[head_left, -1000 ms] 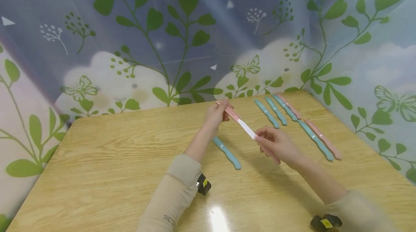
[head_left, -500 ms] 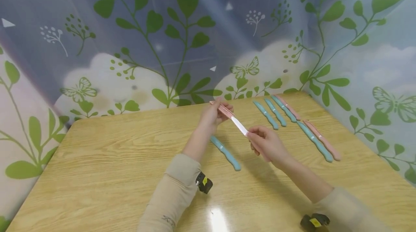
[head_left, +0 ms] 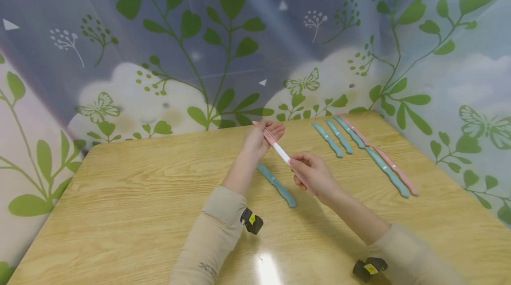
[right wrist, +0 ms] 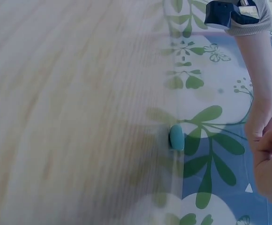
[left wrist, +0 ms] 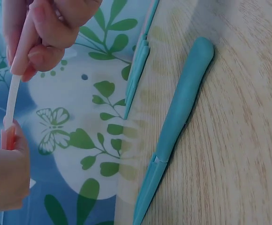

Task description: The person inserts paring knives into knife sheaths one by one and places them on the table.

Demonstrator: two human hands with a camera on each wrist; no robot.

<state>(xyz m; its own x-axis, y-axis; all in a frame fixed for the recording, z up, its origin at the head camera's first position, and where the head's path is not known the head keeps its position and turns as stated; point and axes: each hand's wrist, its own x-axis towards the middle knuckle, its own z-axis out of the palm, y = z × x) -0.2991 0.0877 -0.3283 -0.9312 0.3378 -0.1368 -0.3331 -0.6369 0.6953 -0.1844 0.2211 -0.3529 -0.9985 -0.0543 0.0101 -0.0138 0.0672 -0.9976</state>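
My left hand (head_left: 255, 139) pinches a pink knife sheath (head_left: 269, 137) under its thumb, the other fingers stretched out. My right hand (head_left: 313, 174) grips the pink handle (left wrist: 26, 49) of a paring knife, whose white blade (head_left: 281, 153) runs into the sheath's mouth. The blade's tip is hidden inside the sheath. Both hands are above the table. Below them lies a turquoise sheathed knife (head_left: 277, 185), seen large in the left wrist view. At the right wrist view's edge the hands overlap and the pink knife cannot be made out.
To the right on the wooden table (head_left: 139, 214) lie several sheathed knives, among them a turquoise knife (head_left: 387, 172) and a pink knife (head_left: 396, 170) side by side. A patterned curtain (head_left: 167, 54) hangs along the table's back and sides.
Both hands have moved left with the pink knife and sheath. A little less of the blade shows outside the sheath. My left fingers have straightened. The knives on the table lie as before.
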